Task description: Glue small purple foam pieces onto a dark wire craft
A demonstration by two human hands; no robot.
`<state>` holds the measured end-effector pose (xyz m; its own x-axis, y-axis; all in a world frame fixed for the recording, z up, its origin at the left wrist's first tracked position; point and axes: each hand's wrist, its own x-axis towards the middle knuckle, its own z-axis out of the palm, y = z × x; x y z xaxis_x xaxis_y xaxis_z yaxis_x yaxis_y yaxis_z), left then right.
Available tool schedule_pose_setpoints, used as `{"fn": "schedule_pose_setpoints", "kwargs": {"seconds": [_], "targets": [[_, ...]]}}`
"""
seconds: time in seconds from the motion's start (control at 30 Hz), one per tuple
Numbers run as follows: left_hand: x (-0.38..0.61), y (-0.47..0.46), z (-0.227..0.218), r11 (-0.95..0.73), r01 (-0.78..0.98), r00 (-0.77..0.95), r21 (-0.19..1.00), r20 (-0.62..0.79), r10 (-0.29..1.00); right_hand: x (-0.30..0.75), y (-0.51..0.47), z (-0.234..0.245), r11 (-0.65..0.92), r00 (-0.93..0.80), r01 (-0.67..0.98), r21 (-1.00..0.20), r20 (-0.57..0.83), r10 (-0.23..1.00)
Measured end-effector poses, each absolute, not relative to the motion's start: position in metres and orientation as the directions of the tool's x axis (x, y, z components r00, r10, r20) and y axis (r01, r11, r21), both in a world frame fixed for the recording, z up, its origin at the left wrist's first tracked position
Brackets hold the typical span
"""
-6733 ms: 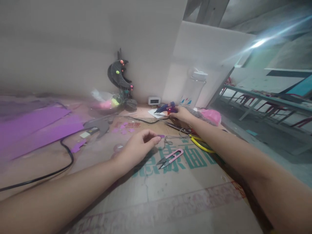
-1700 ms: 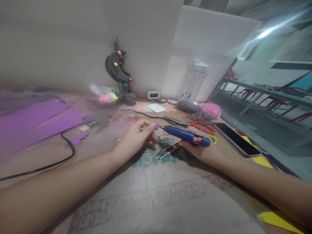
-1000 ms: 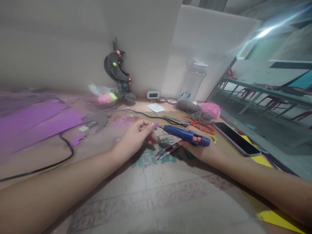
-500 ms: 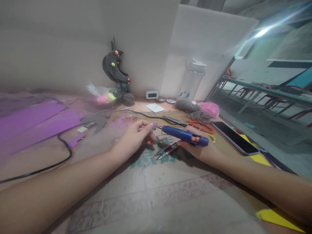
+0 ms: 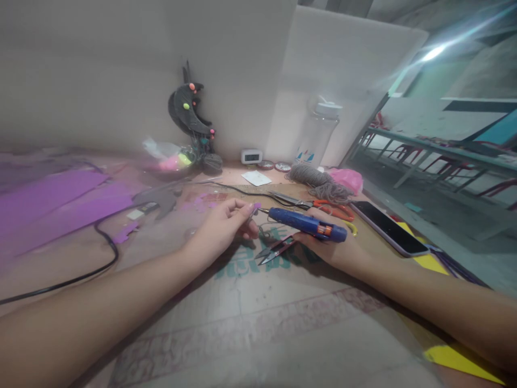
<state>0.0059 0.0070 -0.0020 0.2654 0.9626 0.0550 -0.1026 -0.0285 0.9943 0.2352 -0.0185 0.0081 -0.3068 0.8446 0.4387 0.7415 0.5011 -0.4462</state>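
Note:
My left hand (image 5: pixel 232 220) pinches a small purple piece (image 5: pixel 257 206) between thumb and fingers; most of it is hidden by the fingertips. A blue hot glue gun (image 5: pixel 299 220) is gripped in my right hand (image 5: pixel 329 245), its metal tip pointing left and close to or touching the purple piece. An orange part shows in the gun's body. Under the right hand, thread snips (image 5: pixel 277 251) stick out with their blades apart, pointing left; whether that hand holds them or they lie on the board, I cannot tell. A thin grey cord (image 5: pixel 264 230) hangs near the left fingertips.
Orange-handled scissors (image 5: pixel 333 209), grey yarn (image 5: pixel 319 182) and a phone (image 5: pixel 390 229) lie to the right. Behind stand a clear bottle (image 5: pixel 317 137), a small digital clock (image 5: pixel 251 157) and a dark crescent ornament (image 5: pixel 188 110). Purple sheets (image 5: pixel 60 202) and a black cable (image 5: pixel 109 237) are on the left.
Almost nothing differs. Both hands keep their hold, and the glue gun's tip stays at the purple piece; the view has shifted very slightly.

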Motion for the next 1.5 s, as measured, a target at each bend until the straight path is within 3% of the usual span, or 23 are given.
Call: {"fn": "schedule_pose_setpoints", "kwargs": {"seconds": [1.5], "targets": [[0.0062, 0.0044, 0.0004, -0.026, -0.095, 0.26, 0.995, 0.05, 0.964, 0.2341, -0.0177, 0.0121, 0.472, -0.276, 0.782, -0.407, 0.453, 0.848]]}}
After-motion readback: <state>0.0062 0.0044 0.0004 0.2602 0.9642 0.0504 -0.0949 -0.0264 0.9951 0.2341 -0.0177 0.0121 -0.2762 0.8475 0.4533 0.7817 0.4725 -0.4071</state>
